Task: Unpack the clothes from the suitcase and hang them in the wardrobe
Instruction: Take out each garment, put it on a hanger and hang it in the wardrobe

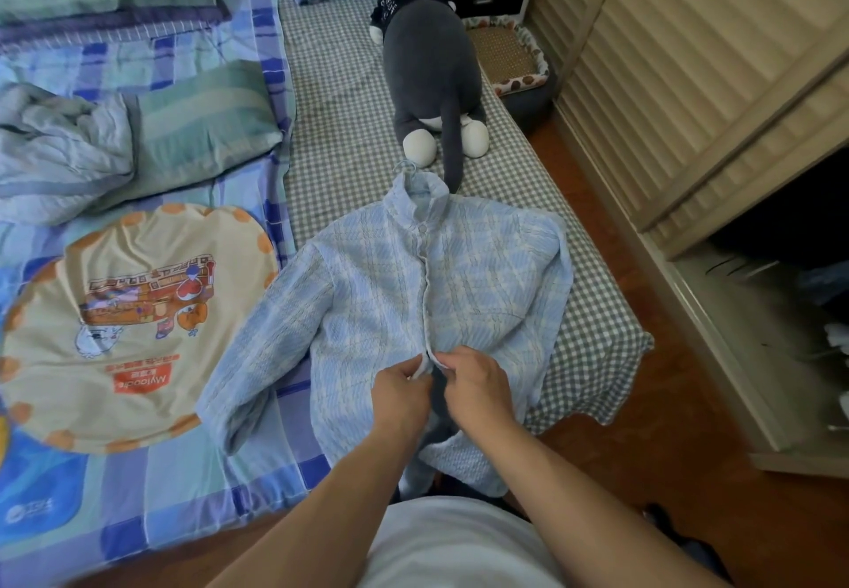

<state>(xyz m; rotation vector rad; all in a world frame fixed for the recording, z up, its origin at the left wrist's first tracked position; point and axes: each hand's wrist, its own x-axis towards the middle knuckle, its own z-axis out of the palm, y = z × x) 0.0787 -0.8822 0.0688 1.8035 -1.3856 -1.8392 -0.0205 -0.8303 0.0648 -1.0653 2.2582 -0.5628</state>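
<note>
Light blue plaid jacket (413, 293) lies flat, front up, on the near corner of the bed (331, 95), collar pointing away from the person, hem hanging over the bed edge toward them. Hanger hook (409, 167) pokes out of the collar, so the hanger is already inside. Upper buttons on the placket look fastened; the lowest part of the front gapes open below the hands. Left hand (404, 387) has fingers curled, pinching the left edge of the placket near the hem. Right hand (478, 383) likewise curled, pinching the opposite edge; the two hands sit just beside each other at the same button position. Both sleeves lie spread, left one angled down over the blue striped sheet, right one folded along the jacket's side on the grey checked sheet (592, 311). Grey plush toy (427, 58) sits further up the bed, its tail end reaching the collar. Beige round cushion with a cartoon print (133, 325) lies to the left of the jacket, close to the sleeve. Crumpled quilt and pillows (115, 137) beyond it. Wardrobe (689, 58) stands on the right across a strip of wood floor, slatted sliding door partly open, dark interior with some clothes visible. Suitcase not in view.
</note>
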